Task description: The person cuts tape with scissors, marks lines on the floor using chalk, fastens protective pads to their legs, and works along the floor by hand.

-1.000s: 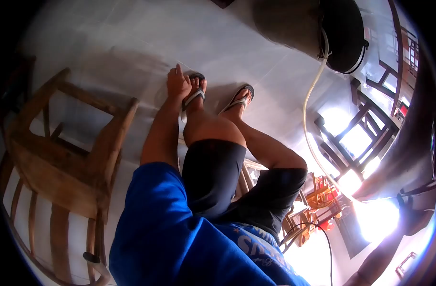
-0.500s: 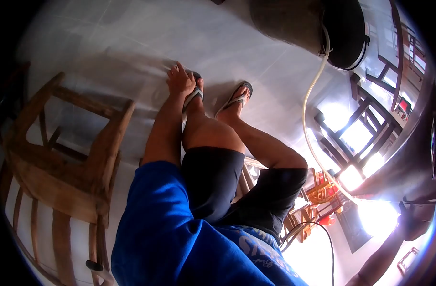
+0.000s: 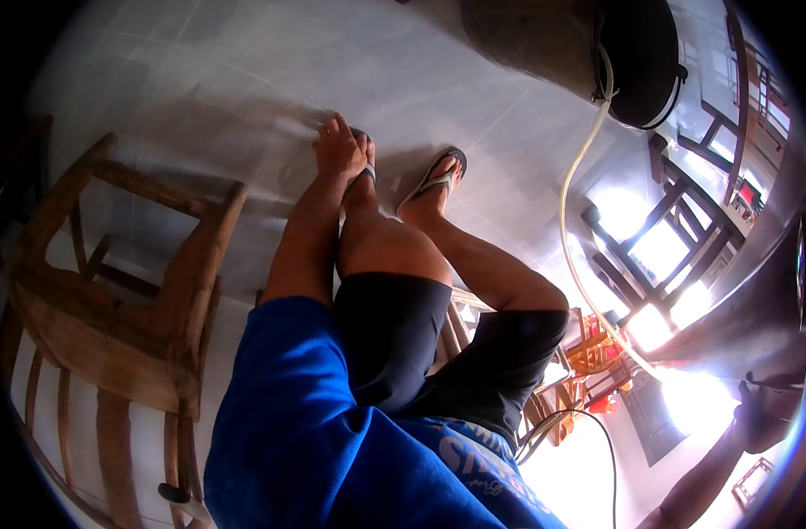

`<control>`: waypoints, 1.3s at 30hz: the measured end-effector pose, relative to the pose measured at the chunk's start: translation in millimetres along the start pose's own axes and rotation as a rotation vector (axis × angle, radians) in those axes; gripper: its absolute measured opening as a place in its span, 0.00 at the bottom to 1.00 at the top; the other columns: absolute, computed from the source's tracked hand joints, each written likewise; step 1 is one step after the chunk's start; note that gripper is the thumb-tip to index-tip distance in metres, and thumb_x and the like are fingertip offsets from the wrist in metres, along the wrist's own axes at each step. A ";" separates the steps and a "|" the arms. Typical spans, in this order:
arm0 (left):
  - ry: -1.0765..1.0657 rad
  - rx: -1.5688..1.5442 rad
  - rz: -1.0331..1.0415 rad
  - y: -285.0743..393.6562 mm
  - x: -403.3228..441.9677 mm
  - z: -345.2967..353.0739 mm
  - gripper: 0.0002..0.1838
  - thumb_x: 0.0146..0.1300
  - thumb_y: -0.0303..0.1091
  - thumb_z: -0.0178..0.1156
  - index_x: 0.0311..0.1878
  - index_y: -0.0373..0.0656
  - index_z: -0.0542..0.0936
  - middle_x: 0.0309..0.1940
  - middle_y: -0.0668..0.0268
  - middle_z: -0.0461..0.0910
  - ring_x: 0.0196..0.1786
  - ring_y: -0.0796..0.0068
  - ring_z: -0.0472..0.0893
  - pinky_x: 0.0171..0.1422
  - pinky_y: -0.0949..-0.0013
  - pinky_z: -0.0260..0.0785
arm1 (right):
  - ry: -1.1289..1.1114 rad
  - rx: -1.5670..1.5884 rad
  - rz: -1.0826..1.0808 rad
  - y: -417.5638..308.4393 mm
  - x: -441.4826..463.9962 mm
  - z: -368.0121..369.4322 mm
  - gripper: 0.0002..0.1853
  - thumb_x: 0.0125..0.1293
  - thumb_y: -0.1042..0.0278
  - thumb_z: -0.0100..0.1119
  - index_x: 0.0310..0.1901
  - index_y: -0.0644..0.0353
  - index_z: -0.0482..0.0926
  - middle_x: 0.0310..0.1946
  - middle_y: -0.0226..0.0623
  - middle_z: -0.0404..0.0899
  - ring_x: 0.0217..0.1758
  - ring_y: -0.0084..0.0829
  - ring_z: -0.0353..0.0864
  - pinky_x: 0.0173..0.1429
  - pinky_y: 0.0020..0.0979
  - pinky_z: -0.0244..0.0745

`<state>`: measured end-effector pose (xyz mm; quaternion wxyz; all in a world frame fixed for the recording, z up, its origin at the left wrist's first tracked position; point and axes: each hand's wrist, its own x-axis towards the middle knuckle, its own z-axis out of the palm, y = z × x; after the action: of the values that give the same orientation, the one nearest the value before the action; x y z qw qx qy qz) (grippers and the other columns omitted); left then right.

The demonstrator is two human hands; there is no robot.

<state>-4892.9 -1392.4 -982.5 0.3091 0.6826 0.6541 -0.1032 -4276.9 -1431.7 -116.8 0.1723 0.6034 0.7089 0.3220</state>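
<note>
My left hand [image 3: 339, 152] hangs low beside a sandalled foot [image 3: 361, 172], fingers apart, close to the floor. I see nothing held in it. Left of that arm is a bare wooden chair [image 3: 112, 344], tipped on its side in this view. At the lower right edge my right hand [image 3: 760, 421] is a dark silhouette, its fingers curled. A large dark, smooth shape [image 3: 738, 317] lies just above it. What the fingers close on is lost in shadow and glare.
A dark bucket [image 3: 637, 66] with a wire handle stands at the top right. A pale hose [image 3: 566, 212] runs from it towards the right hand's side. Dark wooden frames [image 3: 667, 238], orange-brown furniture [image 3: 593, 348] and a thin black cable [image 3: 610, 441] are on the right.
My left hand has shifted very slightly to the right beside the foot. The right hand, chair and hose look almost the same.
</note>
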 end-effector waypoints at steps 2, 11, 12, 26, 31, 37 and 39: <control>0.025 0.023 0.017 1.9 -1.1 3.6 0.40 0.67 0.55 0.58 0.71 0.31 0.64 0.60 0.54 0.70 0.64 0.52 0.71 0.59 0.42 0.73 | 0.006 -0.005 -0.004 -1.7 1.7 -1.0 0.40 0.56 0.62 0.78 0.63 0.78 0.70 0.54 0.48 0.84 0.51 0.35 0.87 0.57 0.27 0.84; -0.095 0.227 0.137 -1.3 -0.9 -2.6 0.52 0.65 0.63 0.59 0.76 0.26 0.58 0.64 0.57 0.68 0.66 0.59 0.68 0.59 0.48 0.71 | 0.029 -0.014 -0.039 -14.6 9.4 -1.1 0.40 0.55 0.59 0.79 0.62 0.77 0.72 0.54 0.48 0.84 0.51 0.37 0.87 0.57 0.28 0.84; -0.110 0.242 0.136 -0.8 1.3 -4.9 0.53 0.64 0.64 0.60 0.76 0.26 0.57 0.65 0.57 0.67 0.66 0.59 0.68 0.60 0.48 0.71 | 0.030 -0.017 -0.037 -15.1 9.5 -2.7 0.40 0.55 0.59 0.79 0.62 0.77 0.72 0.54 0.48 0.84 0.51 0.37 0.87 0.57 0.29 0.84; -0.100 -0.046 0.244 -2.6 6.8 23.4 0.34 0.63 0.49 0.65 0.63 0.30 0.72 0.55 0.49 0.75 0.59 0.48 0.75 0.59 0.48 0.74 | 0.057 -0.010 -0.107 -39.9 18.6 0.1 0.40 0.54 0.55 0.81 0.61 0.76 0.75 0.54 0.48 0.84 0.51 0.40 0.87 0.57 0.31 0.84; -0.149 -0.592 0.222 31.6 8.3 18.9 0.19 0.58 0.40 0.72 0.48 0.37 0.85 0.38 0.54 0.85 0.45 0.58 0.84 0.53 0.58 0.76 | 0.072 0.000 -0.174 -50.6 29.7 5.3 0.40 0.53 0.54 0.81 0.60 0.75 0.75 0.54 0.48 0.84 0.51 0.41 0.87 0.57 0.32 0.84; -0.198 -1.453 0.141 137.0 11.5 -126.8 0.12 0.63 0.35 0.72 0.44 0.36 0.87 0.36 0.66 0.89 0.38 0.78 0.84 0.46 0.70 0.77 | 0.098 0.010 -0.259 -61.2 43.3 13.2 0.41 0.53 0.52 0.82 0.60 0.74 0.76 0.53 0.48 0.84 0.51 0.42 0.87 0.56 0.33 0.84; -0.081 -1.348 0.343 178.0 14.9 -187.8 0.09 0.64 0.34 0.72 0.42 0.39 0.88 0.34 0.63 0.89 0.36 0.80 0.84 0.44 0.71 0.77 | 0.118 0.011 -0.297 -65.3 48.3 15.5 0.41 0.53 0.51 0.82 0.59 0.74 0.77 0.53 0.48 0.84 0.51 0.43 0.87 0.56 0.34 0.84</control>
<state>-4770.3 -1267.1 -791.6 0.7015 0.4309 0.4465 0.3505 -4326.0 -1385.4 -164.6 0.1729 0.4730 0.8009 0.3240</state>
